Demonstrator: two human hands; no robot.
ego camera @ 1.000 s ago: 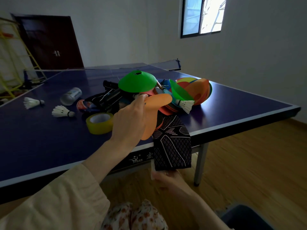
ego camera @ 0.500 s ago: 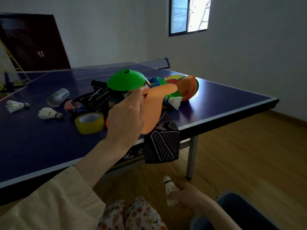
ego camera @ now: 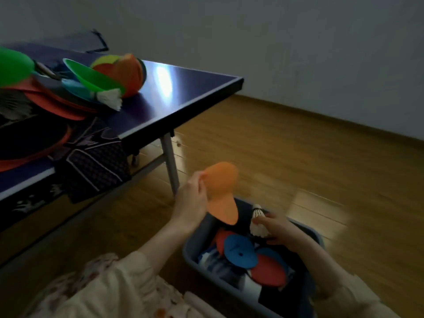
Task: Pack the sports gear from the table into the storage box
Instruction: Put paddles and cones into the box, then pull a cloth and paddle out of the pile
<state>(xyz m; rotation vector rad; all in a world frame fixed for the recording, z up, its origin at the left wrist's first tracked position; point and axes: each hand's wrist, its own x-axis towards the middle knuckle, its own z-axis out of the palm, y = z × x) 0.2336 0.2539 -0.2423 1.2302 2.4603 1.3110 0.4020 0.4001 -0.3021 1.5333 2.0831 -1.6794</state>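
My left hand (ego camera: 191, 200) pinches a flat orange disc (ego camera: 221, 191) by its edge and holds it above the near-left rim of the dark blue storage box (ego camera: 192, 253) on the floor. My right hand (ego camera: 278, 230) grips a white shuttlecock (ego camera: 258, 222) over the middle of the box. Inside the box lie a blue disc (ego camera: 239, 250), a red disc (ego camera: 268, 273) and other gear. On the blue table (ego camera: 174, 97) remain green cones (ego camera: 91, 74), an orange cone stack (ego camera: 128, 74), a shuttlecock (ego camera: 109, 99) and a black patterned sleeve (ego camera: 96, 164) hanging over the edge.
The table's metal leg (ego camera: 171, 166) stands just left of the box. Wooden floor (ego camera: 298, 157) stretches to the right up to the grey wall. My floral lap is at the bottom of the view.
My left hand has carried the orange disc from the table down to the box. My right hand has brought the shuttlecock over the box. My view has swung right and down.
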